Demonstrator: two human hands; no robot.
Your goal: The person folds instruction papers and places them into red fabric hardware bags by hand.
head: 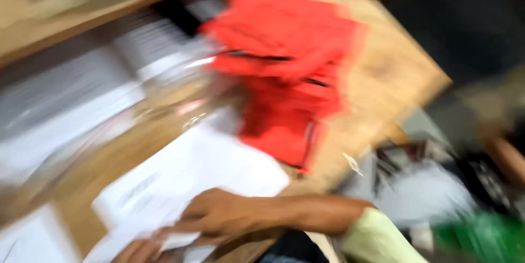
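white paper under the fingers, that's where the action is: the right hand (219, 216) lies low on the white sheets (191, 186) near the bottom edge of the view, fingers stretched out fairly flat and pointing left, pressing on the top sheet, with a pale yellow-green sleeve (377, 235) on the forearm behind it. the left hand (143, 249) is just below and left of it, only partly in view at the bottom edge, touching the same paper; a corner of the sheet seems to sit between the two hands, but the whole picture is badly smeared and i cannot tell whether either hand is pinching it or merely resting on it.

the sheets lie on a wooden table (383, 77), spread from the bottom left up toward the centre. just beyond them, further up the table, a pile of red fabric pieces (290, 66) with dark strips across it, its lower end close beside the top edge of the paper. left of the red pile, blurred grey-white stacks (82, 93), too smeared to name. off the table's right edge, a blurred jumble of pale and dark things and a patch of green (481, 238) at the bottom right corner.
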